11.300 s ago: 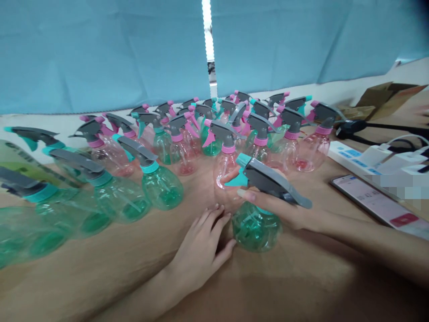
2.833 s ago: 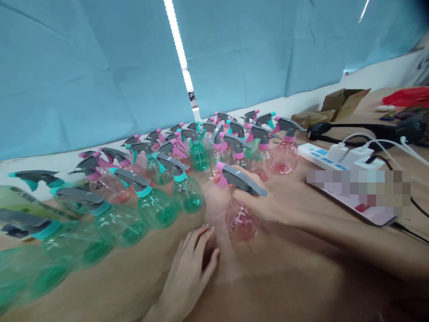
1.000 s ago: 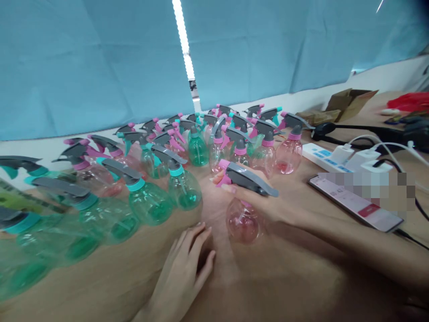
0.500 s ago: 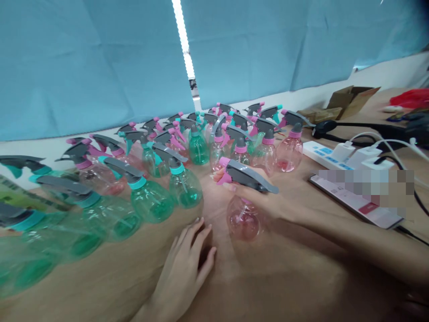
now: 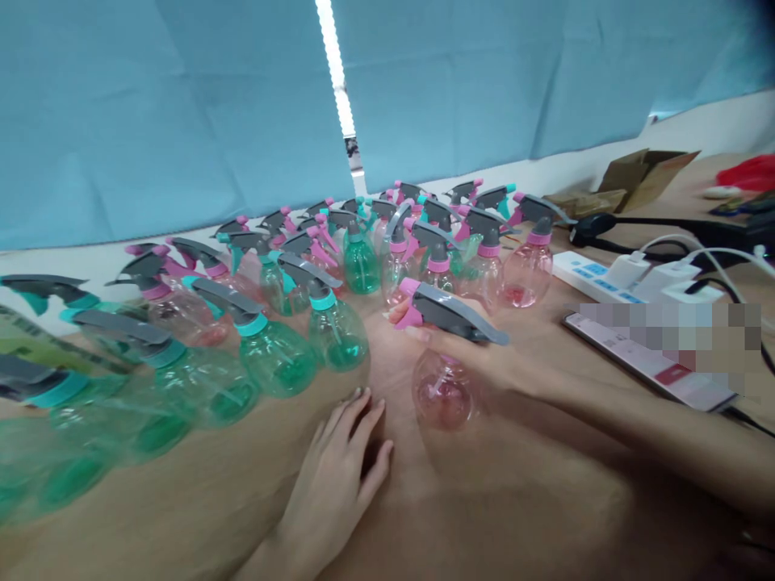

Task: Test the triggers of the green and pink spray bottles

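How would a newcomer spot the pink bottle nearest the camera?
Below the blue cloth, spray bottles crowd a table. Just right of the left hand is the pink bottle. Unlike its neighbours, it has the right hand at its neck.

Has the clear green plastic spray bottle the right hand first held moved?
Yes: apparently that green bottle went left and away from the person, farther from the flat black-edged smartphone, and now ends the green row.

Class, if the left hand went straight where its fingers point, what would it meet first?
Probably the right hand at the pink trigger; depth is unclear, so it might pass beneath, toward the pink-collared bottle behind.
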Tool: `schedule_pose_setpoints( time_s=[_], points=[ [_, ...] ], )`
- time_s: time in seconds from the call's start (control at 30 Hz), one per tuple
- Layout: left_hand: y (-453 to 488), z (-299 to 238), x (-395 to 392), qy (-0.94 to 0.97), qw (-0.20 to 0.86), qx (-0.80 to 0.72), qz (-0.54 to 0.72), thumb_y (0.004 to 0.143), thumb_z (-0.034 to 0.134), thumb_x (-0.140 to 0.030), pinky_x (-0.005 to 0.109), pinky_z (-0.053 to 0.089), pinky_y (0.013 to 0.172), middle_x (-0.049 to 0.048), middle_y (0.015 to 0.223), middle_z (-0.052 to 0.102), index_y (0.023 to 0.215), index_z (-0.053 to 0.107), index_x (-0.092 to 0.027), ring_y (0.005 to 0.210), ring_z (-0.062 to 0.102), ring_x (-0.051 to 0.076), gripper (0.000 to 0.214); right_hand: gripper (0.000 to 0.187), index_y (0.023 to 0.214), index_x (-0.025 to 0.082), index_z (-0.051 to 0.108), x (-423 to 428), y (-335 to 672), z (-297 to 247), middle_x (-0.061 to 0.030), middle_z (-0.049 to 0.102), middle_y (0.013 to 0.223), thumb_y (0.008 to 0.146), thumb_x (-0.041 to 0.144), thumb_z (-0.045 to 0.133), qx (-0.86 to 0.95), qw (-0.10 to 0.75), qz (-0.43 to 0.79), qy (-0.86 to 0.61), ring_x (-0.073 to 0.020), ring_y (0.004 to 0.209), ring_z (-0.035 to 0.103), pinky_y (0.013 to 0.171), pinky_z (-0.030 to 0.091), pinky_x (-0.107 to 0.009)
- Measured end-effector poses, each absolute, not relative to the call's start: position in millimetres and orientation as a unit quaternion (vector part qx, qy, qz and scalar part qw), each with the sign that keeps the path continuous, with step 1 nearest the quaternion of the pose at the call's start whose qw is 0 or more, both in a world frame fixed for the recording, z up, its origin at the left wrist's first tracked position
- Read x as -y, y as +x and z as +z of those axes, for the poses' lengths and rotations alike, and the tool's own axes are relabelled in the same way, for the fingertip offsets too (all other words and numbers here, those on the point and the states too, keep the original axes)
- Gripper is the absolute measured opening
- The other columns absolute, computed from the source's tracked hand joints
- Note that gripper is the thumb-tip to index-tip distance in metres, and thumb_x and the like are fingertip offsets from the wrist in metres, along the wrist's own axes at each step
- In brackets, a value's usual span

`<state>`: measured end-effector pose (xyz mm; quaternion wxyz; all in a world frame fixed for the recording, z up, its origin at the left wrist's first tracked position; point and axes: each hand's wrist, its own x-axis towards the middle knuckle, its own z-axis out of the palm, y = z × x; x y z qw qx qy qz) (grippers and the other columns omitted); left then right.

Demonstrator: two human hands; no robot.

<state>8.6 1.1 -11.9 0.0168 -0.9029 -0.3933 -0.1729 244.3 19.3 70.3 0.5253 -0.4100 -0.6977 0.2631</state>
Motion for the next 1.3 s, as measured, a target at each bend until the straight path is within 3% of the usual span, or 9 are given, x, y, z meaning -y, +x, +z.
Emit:
schedule_pose_setpoints(
  time_s=[0.2, 0.37, 0.5, 0.77, 1.0, 1.3],
  points=[
    [9.0, -11.8, -1.2, -0.906, 0.015, 0.391, -0.159, 0.095, 0.045, -0.028, 0.049, 0.044, 0.097, 0.0115, 0.134, 0.053, 0.128, 0.05, -0.019, 0.123, 0.049, 0.029, 0.035, 0.012, 0.086, 0.025, 0.061, -18.8, 244.4, 76.1, 0.0028, 0.061, 0.08, 0.083, 0.036, 0.059, 0.707, 0.51, 0.283, -0.4, -0.0122, 0.063, 0.052, 0.059, 0.045, -0.027],
    [9.1, -10.6, -1.0, -0.908, 0.021, 0.387, -0.162, 0.096, 0.045, -0.029, 0.048, 0.043, 0.098, 0.0116, 0.134, 0.052, 0.128, 0.051, -0.018, 0.123, 0.049, 0.029, 0.035, 0.023, 0.069, 0.023, 0.05, -15.9, 246.3, 81.5, 0.0048, 0.047, 0.064, 0.083, 0.04, 0.058, 0.699, 0.494, 0.305, -0.417, -0.0106, 0.057, 0.043, 0.052, 0.037, -0.025],
    [9.2, -9.5, -0.7, -0.909, 0.021, 0.385, -0.157, 0.096, 0.045, -0.028, 0.048, 0.043, 0.098, 0.0118, 0.134, 0.053, 0.128, 0.051, -0.018, 0.122, 0.049, 0.029, 0.034, 0.023, 0.071, 0.025, 0.047, -11.5, 247.3, 88.2, 0.0056, 0.042, 0.063, 0.084, 0.041, 0.057, 0.706, 0.482, 0.317, -0.41, -0.0108, 0.054, 0.037, 0.051, 0.035, -0.025],
    [9.7, -9.4, -0.3, -0.909, 0.022, 0.385, -0.155, 0.097, 0.044, -0.029, 0.048, 0.043, 0.098, 0.0113, 0.135, 0.052, 0.128, 0.051, -0.018, 0.123, 0.048, 0.028, 0.034, 0.026, 0.071, 0.024, 0.052, -14.2, 248.0, 74.9, 0.0029, 0.042, 0.067, 0.088, 0.043, 0.049, 0.698, 0.495, 0.245, -0.455, -0.0122, 0.06, 0.041, 0.056, 0.039, -0.025],
    [9.6, -9.1, -1.4, -0.912, 0.023, 0.38, -0.151, 0.098, 0.042, -0.031, 0.048, 0.043, 0.098, 0.0127, 0.134, 0.053, 0.128, 0.052, -0.016, 0.123, 0.048, 0.029, 0.036, 0.023, 0.07, 0.025, 0.044, -9.9, 244.4, 84.4, 0.0059, 0.041, 0.063, 0.082, 0.036, 0.061, 0.7, 0.515, 0.293, -0.4, -0.0121, 0.059, 0.042, 0.059, 0.04, -0.025],
    [9.5, -9.3, -1.9, -0.912, 0.016, 0.379, -0.154, 0.098, 0.042, -0.032, 0.049, 0.043, 0.098, 0.0128, 0.135, 0.052, 0.129, 0.051, -0.017, 0.123, 0.048, 0.029, 0.036, 0.021, 0.073, 0.026, 0.053, -11.2, 244.4, 79.5, 0.0032, 0.049, 0.067, 0.084, 0.043, 0.057, 0.696, 0.509, 0.295, -0.412, -0.0134, 0.061, 0.047, 0.059, 0.043, -0.027]
  ],
)
